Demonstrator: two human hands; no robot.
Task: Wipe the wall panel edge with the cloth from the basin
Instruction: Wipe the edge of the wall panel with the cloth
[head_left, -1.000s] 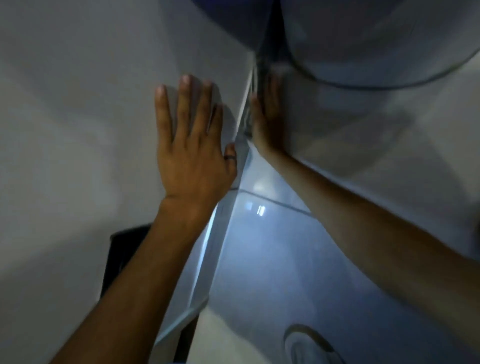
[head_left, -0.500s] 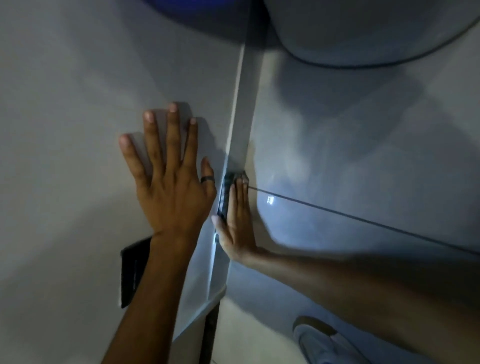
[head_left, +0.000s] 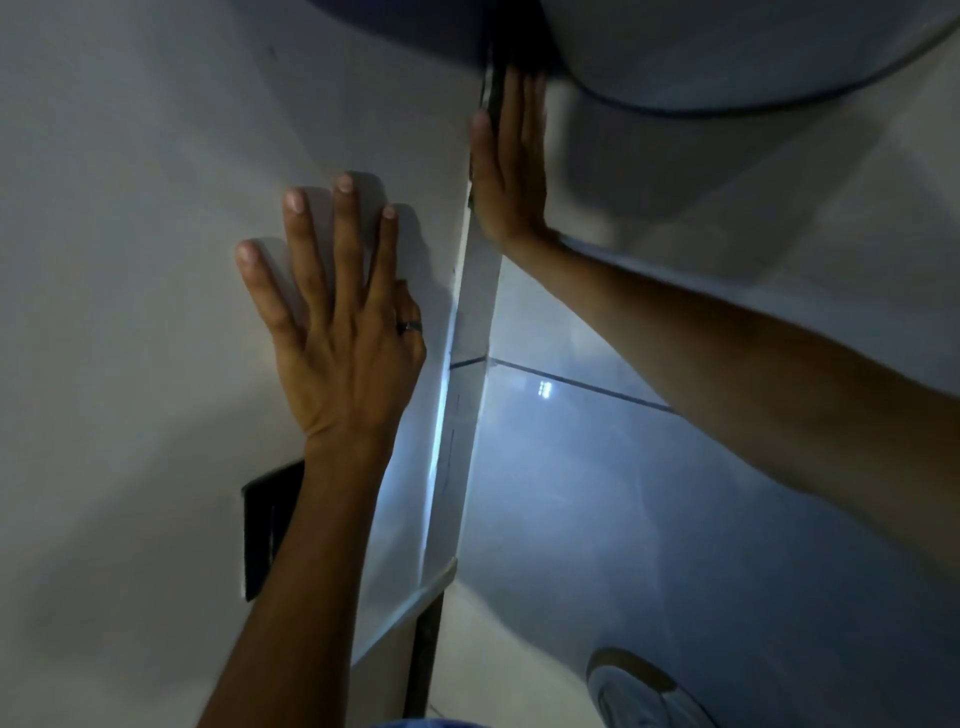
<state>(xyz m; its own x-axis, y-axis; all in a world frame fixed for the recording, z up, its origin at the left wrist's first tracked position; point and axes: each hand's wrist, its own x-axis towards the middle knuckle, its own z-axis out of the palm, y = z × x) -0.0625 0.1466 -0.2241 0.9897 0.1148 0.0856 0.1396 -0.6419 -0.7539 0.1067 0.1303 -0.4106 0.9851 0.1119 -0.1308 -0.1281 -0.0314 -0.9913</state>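
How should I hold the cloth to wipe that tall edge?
Pin it flat under the fingers, coming from the edge's right side. The cloth shows as a thin dark strip lying along the upright edge, so a flat right hand probably covers it better than a pinch.

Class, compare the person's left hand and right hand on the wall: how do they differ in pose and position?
The left hand lies flat with fingers spread on the white wall panel; the right hand keeps its fingers together along the panel edge. The left wears a ring; none shows on the right. The right sits higher. Both point upward.
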